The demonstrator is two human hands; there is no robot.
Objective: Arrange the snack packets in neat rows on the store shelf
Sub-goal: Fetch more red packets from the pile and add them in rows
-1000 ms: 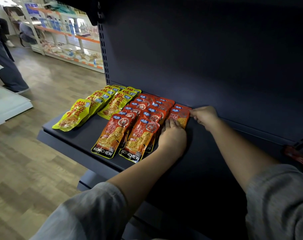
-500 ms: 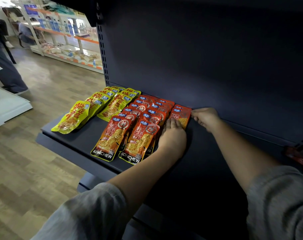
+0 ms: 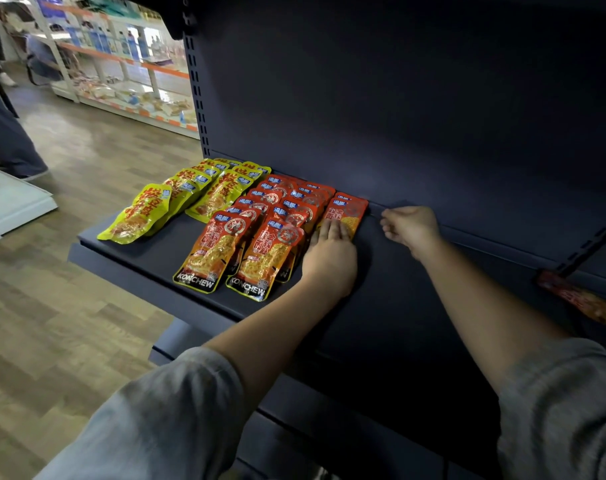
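Most of the visible stock already lies in rows on the dark shelf (image 3: 163, 251). At its left end, running from the back wall toward the front edge, two overlapping rows of yellow packets (image 3: 177, 202) are laid out, though the front one of the left row sits skewed toward the left front corner and looks as if it wants straightening. Just beside them, two rows of red packets (image 3: 260, 237) lie shingled from the back wall forward, the front pair showing their printed brand at the shelf's front edge. A third red row seems only begun: a single red packet (image 3: 350, 211) lies against the back wall, just to the right of the other red rows. The whole right part of the shelf carries no packets, so, judging from this, the task is perhaps half done or less. Another red wrapper (image 3: 578, 299) shows at the right edge, on the neighbouring section; what it is exactly cannot be told.

The left hand (image 3: 331, 254) lies palm down with fingers extended, their tips pressing on the lower part of the single red packet. The right hand (image 3: 410, 226) hovers just beside that packet's right edge, near the back wall, fingers loosely curled and holding nothing that can be seen.
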